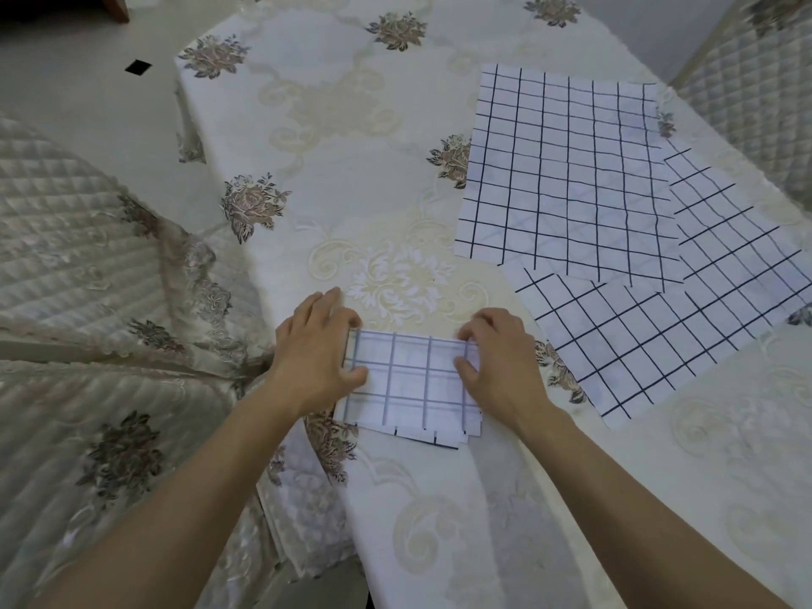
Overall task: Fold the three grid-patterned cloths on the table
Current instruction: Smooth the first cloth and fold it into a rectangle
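Note:
A small folded grid-patterned cloth (406,384), white with faint dark lines, lies near the table's front left edge. My left hand (318,349) grips its left edge, thumb on top and fingers curled over the far corner. My right hand (496,358) pinches its right edge with curled fingers. Two unfolded grid cloths lie flat to the right: one (567,169) farther back, and a second (659,327) partly under it, turned at an angle.
The table (351,125) wears a cream floral tablecloth. Quilted chair covers stand at the left (79,257) and far right (755,94). The table's left edge runs close beside the folded cloth.

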Demonstrator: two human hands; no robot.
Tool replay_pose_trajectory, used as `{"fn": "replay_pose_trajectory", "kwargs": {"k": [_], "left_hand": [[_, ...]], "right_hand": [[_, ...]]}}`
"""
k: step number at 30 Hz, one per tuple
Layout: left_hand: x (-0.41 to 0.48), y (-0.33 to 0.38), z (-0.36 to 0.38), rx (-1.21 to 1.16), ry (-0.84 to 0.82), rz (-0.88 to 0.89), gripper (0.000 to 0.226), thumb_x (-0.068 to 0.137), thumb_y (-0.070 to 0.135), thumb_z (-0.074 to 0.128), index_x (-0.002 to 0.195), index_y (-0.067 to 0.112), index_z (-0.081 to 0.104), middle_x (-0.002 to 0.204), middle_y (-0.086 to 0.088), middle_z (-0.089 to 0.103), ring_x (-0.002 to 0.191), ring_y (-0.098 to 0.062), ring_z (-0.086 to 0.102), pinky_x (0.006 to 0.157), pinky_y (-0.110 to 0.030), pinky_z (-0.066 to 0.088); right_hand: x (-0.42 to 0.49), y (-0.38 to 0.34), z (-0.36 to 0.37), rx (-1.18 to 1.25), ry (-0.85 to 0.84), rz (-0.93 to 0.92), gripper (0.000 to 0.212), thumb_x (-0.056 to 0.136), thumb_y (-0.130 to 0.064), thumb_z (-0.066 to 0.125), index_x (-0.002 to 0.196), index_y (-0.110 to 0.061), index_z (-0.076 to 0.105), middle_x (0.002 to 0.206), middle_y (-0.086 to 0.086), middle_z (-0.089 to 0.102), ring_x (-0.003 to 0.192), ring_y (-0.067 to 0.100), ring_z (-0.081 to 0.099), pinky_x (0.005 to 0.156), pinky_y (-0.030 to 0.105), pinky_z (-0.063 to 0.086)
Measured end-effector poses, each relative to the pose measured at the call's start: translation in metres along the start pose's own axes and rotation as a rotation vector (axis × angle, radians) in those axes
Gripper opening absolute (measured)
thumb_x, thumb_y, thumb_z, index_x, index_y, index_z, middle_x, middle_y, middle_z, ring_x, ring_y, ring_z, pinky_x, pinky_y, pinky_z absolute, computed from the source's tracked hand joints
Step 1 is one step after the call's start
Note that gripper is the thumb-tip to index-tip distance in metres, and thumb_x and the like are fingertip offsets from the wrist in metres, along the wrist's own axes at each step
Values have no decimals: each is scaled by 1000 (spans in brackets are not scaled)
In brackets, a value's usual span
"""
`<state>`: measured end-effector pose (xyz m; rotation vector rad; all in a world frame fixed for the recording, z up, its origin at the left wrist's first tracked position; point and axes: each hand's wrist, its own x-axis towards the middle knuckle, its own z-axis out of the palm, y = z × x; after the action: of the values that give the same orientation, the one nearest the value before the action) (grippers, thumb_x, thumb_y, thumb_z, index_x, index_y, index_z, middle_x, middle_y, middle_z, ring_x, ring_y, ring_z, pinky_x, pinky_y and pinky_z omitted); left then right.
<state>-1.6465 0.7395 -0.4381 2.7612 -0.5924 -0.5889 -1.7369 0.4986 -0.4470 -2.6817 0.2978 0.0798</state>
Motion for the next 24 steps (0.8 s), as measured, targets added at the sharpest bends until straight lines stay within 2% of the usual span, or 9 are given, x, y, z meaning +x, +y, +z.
{"fn": "replay_pose_trajectory", "kwargs": {"k": [7, 9, 12, 14, 16, 18, 20, 22, 24], "left_hand": [[8, 8, -9, -47, -37, -5, 53, 70, 35, 78, 112, 31, 47, 164, 1, 13, 148, -22, 9, 114, -46, 22], [4, 8, -8, -119, 34, 30, 41, 73, 29, 77, 104, 32, 52, 158, 3, 28, 144, -19, 18, 108, -45, 27], [-2, 4, -6, -272, 140, 47, 18, 81, 25, 75, 91, 30, 61, 140, 9, 52, 132, -15, 35, 103, -43, 34], [-9, 0, -9, -465, 125, 17, 12, 85, 26, 76, 88, 32, 66, 126, 12, 62, 118, -13, 51, 100, -43, 43], [-16, 1, -15, -736, 102, -52, 6, 86, 26, 77, 88, 28, 71, 105, 11, 72, 92, -18, 65, 83, -37, 52], [-23, 2, -23, -885, 102, -87, 7, 87, 23, 77, 83, 20, 72, 83, 6, 71, 66, -19, 60, 66, -32, 45], [-31, 3, -29, -913, 132, -71, 8, 86, 24, 78, 83, 20, 73, 86, 0, 72, 67, -17, 60, 63, -32, 44], [-34, 1, -33, -879, 214, -45, 7, 82, 27, 80, 82, 25, 73, 97, 2, 68, 80, -18, 63, 69, -36, 49], [-40, -1, -40, -848, 290, -28, 13, 83, 19, 80, 80, 30, 74, 97, 4, 63, 87, -16, 60, 74, -36, 50]], "right_hand": [[12, -1, -11, 14, -107, 35, 9, 84, -24, 70, 88, -24, 62, 107, -5, 51, 103, 19, 43, 82, 32, 29], [8, 0, -16, 169, -148, 5, 13, 85, -18, 70, 82, -24, 58, 91, -9, 57, 90, 15, 49, 79, 31, 37], [0, 2, -22, 541, -176, 71, 15, 85, -10, 70, 79, -20, 60, 75, -8, 63, 68, 6, 54, 65, 20, 42], [-4, 3, -25, 693, -182, 100, 12, 86, -12, 71, 83, -21, 64, 78, -6, 66, 64, 7, 52, 62, 19, 42], [-4, 2, -29, 816, -195, 113, 6, 89, -16, 71, 88, -21, 70, 79, -5, 69, 67, 12, 53, 65, 26, 44], [-5, -1, -36, 887, -202, 105, 2, 91, -14, 70, 90, -14, 72, 69, -13, 63, 62, 8, 49, 62, 21, 39], [-6, -8, -43, 881, -188, 85, 4, 91, -12, 70, 87, -12, 72, 69, -11, 63, 59, 5, 47, 62, 19, 38], [-5, -12, -47, 846, -167, 79, 7, 89, -11, 71, 84, -17, 72, 80, -1, 69, 64, 14, 53, 64, 28, 42], [-5, -18, -54, 788, -104, 60, 13, 86, -10, 72, 81, -22, 73, 88, -3, 71, 74, 19, 61, 71, 35, 47]]}}
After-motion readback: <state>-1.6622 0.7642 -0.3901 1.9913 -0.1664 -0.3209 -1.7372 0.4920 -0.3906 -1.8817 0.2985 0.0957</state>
